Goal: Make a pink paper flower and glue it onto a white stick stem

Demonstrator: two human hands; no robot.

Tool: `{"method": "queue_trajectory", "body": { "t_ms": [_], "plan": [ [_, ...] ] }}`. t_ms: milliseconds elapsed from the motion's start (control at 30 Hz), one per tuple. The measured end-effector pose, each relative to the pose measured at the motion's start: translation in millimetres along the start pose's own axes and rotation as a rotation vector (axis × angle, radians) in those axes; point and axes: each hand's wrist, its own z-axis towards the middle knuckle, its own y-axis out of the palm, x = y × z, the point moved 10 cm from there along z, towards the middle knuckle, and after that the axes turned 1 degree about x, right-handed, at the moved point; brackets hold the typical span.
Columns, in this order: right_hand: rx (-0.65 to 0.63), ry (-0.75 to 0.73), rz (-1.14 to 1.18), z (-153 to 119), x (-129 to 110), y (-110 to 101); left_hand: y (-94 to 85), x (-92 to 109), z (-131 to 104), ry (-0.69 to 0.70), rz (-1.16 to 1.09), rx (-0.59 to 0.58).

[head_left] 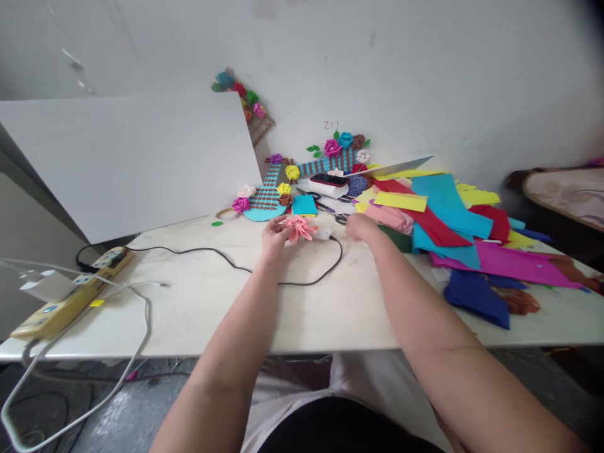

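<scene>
My left hand (276,235) is closed on a coral-pink paper flower (301,229), gripping its left edge a little above the table. My right hand (357,228) is at the near edge of the craft pile with its fingers curled together. Beside its fingertips lie black-handled scissors (341,219); whether the fingers grip them or something small is hidden. Between my hands, behind the flower, is a whitish device (323,234) with a black cord (330,277), partly covered by the petals.
Colourful paper sheets (448,214) are heaped on the right. Flower-trimmed craft pieces (267,195) stand at the back, near a phone (329,180) on a white box. On the left are a power strip (101,270), white cables and a large white board (136,163).
</scene>
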Motion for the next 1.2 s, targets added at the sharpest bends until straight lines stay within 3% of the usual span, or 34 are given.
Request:
{"method": "queue_trajectory", "body": {
  "t_ms": [100, 200, 267, 367, 533, 1200],
  "plan": [
    [0.024, 0.026, 0.395, -5, 4, -8, -6.0, -4, 1, -0.039, -0.020, 0.042],
    [0.041, -0.105, 0.739, -16, -13, -23, -11.6, -6, 2, -0.067, -0.050, 0.089],
    [-0.029, -0.176, 0.824, -24, -25, -24, -14.5, -7, 2, -0.070, -0.059, 0.115],
    [-0.104, -0.242, 0.824, -30, -36, -23, -16.5, -6, 2, -0.063, -0.055, 0.129],
    [-0.148, -0.254, 0.773, -26, -33, -16, -18.9, -6, 3, -0.057, -0.048, 0.149],
    [-0.127, -0.248, 0.690, -20, -32, -12, -18.7, -7, 4, -0.045, -0.026, 0.148]
  ]
}}
